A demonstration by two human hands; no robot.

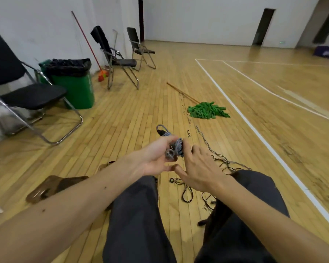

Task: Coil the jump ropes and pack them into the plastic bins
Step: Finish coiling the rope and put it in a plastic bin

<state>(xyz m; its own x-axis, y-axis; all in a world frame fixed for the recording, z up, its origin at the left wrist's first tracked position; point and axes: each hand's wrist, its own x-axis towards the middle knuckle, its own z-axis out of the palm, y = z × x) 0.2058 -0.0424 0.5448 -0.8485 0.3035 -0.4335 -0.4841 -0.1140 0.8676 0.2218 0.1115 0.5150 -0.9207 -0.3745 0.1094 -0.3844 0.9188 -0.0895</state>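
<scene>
Head view: the left hand [156, 160] clasps the bundled grey jump rope [174, 147] above the floor [122, 120], ahead of the knees. The right hand [199, 168], fingers straight, touches it. Keep wraps snug and tuck the end before letting go.

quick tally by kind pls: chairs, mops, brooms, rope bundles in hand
folding chairs: 3
mop: 1
broom: 1
coiled rope bundle, gripped by the left hand: 1
total: 6
</scene>
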